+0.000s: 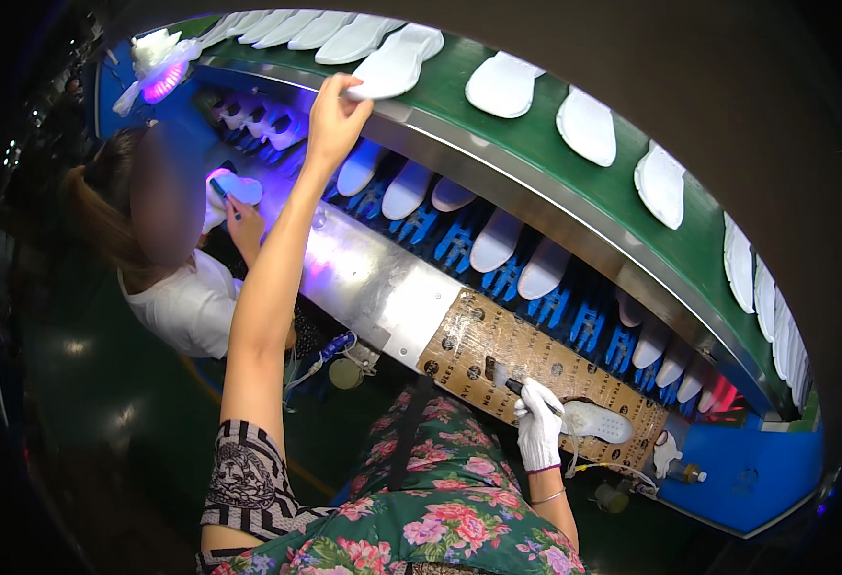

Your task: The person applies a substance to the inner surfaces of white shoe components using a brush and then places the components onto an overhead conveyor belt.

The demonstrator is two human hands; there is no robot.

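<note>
Green conveyor belt (pixel 526 158) curves overhead, carrying a row of white soles; below it more soles stand in blue racks (pixel 459 244). Left hand (pixel 335 120), bare, is raised and pinches the edge of a white sole (pixel 392 65) lying on the belt. Right hand (pixel 539 426), in a white glove, grips a dark pen (pixel 528 393) just beside another sole (pixel 598 422) lying flat on the brown perforated tabletop (pixel 483 345). A co-worker's hand (pixel 245 218) holds a sole under violet light.

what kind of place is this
Most likely a shoe factory line. White soles ride a green conveyor belt, more stand in blue racks below. The left hand touches a sole on the belt; the gloved right hand holds a dark tool by a sole on the bench.
</note>
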